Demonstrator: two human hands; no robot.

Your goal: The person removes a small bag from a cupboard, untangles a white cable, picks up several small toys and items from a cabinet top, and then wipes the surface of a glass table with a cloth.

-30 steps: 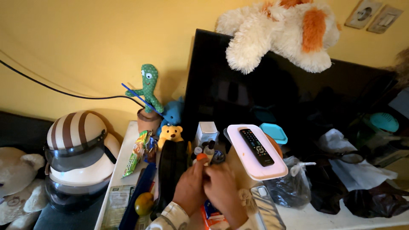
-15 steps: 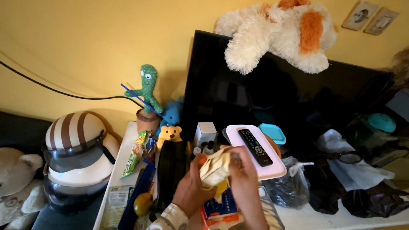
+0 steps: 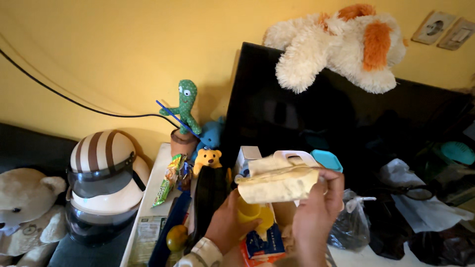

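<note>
My right hand (image 3: 316, 217) closes its fingers (image 3: 332, 184) on a folded cream cloth (image 3: 277, 184), held just above my left hand (image 3: 232, 227), whose fingers wrap a yellow cup (image 3: 253, 213) directly under it.

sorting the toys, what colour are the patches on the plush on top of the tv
Orange patches on the white plush dog, clearest in the head view.

Green snack packet (image 3: 166, 180) beside helmet; dark screen (image 3: 316, 118) behind.
</note>
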